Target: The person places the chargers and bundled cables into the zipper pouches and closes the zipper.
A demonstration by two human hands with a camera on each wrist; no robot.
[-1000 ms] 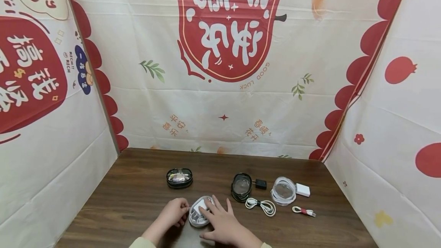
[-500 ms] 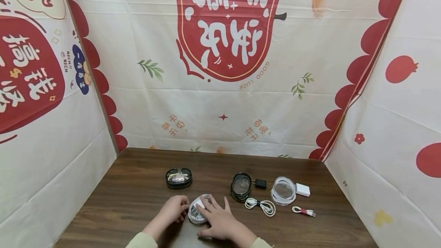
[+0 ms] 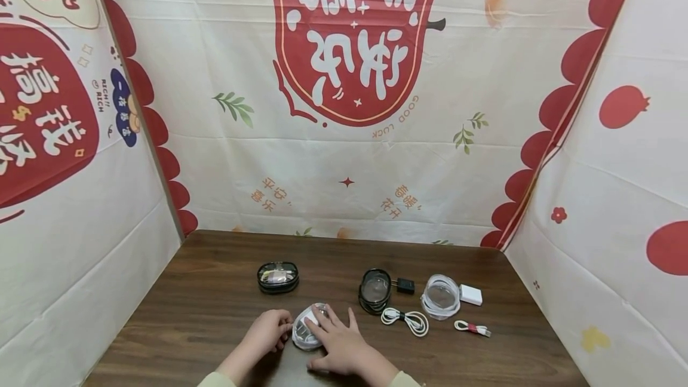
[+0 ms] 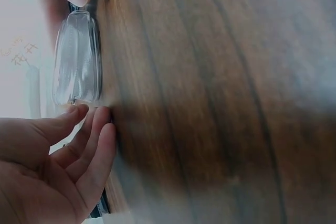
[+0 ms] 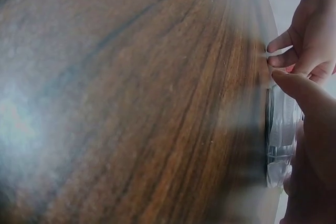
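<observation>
Left hand [image 3: 269,330] pinches the end of the clear zip pouch [image 3: 305,335] on the counter [image 3: 188,291], right hand [image 3: 344,342] spread over its top and hiding part, filled black-trimmed pouch [image 3: 277,278] behind, second black-trimmed pouch [image 3: 375,288], black plug adapter [image 3: 405,286], tied white cable [image 3: 414,321] off right, backdrop [image 3: 322,166] reads GOOD LUCK

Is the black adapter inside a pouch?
No, the black adapter lies on the wooden table, beside a black-trimmed pouch.

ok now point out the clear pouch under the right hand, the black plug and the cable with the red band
Clear pouch [image 3: 304,334], head view: the uncovered part of its top
Black plug [image 3: 406,286], head view: middle of its body
Cable with the red band [image 3: 472,328], head view: on the band itself
</observation>
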